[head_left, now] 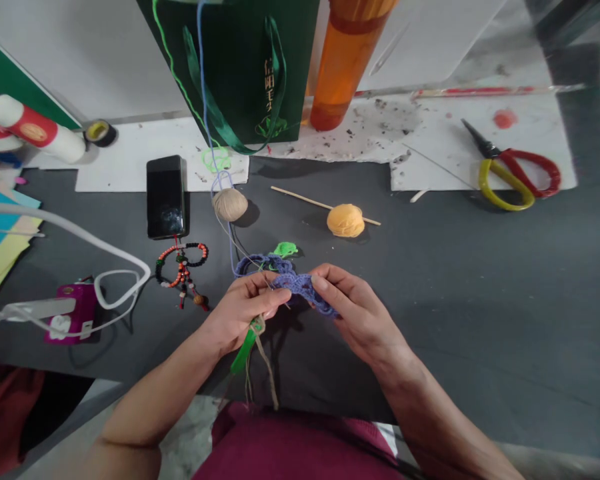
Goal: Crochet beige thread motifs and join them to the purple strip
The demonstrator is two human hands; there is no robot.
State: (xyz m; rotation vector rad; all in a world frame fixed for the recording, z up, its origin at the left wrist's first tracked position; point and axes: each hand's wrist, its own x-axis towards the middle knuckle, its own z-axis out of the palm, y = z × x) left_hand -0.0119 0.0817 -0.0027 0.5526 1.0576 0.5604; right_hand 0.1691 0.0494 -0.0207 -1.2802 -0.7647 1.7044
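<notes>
The person's left hand (243, 313) is closed around a green-handled crochet hook (244, 350), with tan twine (266, 367) hanging from the handle. The right hand (361, 312) is partly closed, pinching a purple crochet piece (303, 290) between thumb and fingers. The piece is being held between the hands, above the dark worktop (460, 347) and near its near edge. A blue yarn strand (201, 67) is running far from the piece, in front of a dark green paper bag (240, 73) carrying vertical gold Chinese characters, legible as 信阳毛, with the last one unclear.

A tan yarn ball (230, 204) and an orange yarn ball (345, 221) speared on a wooden stick (300, 201) are lying just far of the hands, beside a small green crochet scrap (286, 249). A black smartphone (166, 197) and a beaded ornament (183, 270) are lying to the left. Red-and-yellow-handled scissors (510, 175) are resting well apart at far right, leaving dark worktop extending right of the right hand.
</notes>
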